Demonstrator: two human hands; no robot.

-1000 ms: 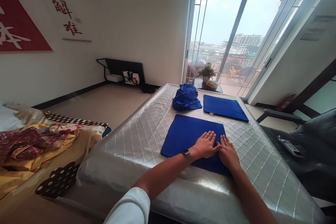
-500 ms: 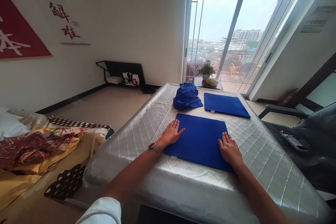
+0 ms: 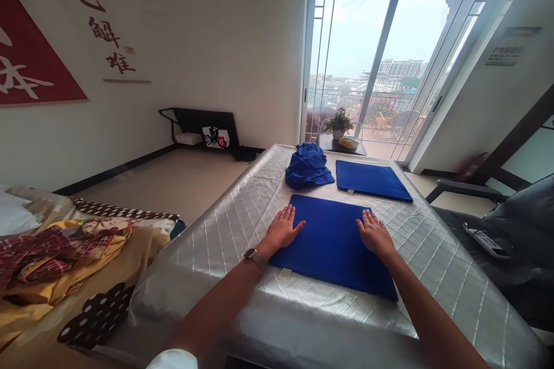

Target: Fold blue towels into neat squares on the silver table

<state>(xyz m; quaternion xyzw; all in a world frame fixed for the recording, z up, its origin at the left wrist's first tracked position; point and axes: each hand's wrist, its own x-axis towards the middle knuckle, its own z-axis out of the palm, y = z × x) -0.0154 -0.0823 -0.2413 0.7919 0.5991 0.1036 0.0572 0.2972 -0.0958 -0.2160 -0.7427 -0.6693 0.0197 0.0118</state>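
Note:
A flat blue rectangular cloth piece (image 3: pixel 331 248), perhaps a cushion cover, lies on the silver quilted table cover (image 3: pixel 242 225), with a small white tag at its near left edge. My left hand (image 3: pixel 283 227) rests flat on its left edge, fingers together and thumb out. On its right edge lies my right hand (image 3: pixel 375 232), also flat with the thumb apart. Beyond it sit a crumpled blue cloth heap (image 3: pixel 309 167) and, to the right, a second flat blue piece (image 3: pixel 373 180) with a tag.
A black armchair (image 3: pixel 515 230) with a white device (image 3: pixel 487 239) on it stands at the right. Rumpled bedding (image 3: pixel 64 259) lies at the left. A potted plant (image 3: pixel 339 122) stands on a small seat before the sliding glass door (image 3: pixel 350 34).
My right hand has slid up along the right edge of the blue piece, away from me. My left hand stays on the left edge. The view has tilted slightly up.

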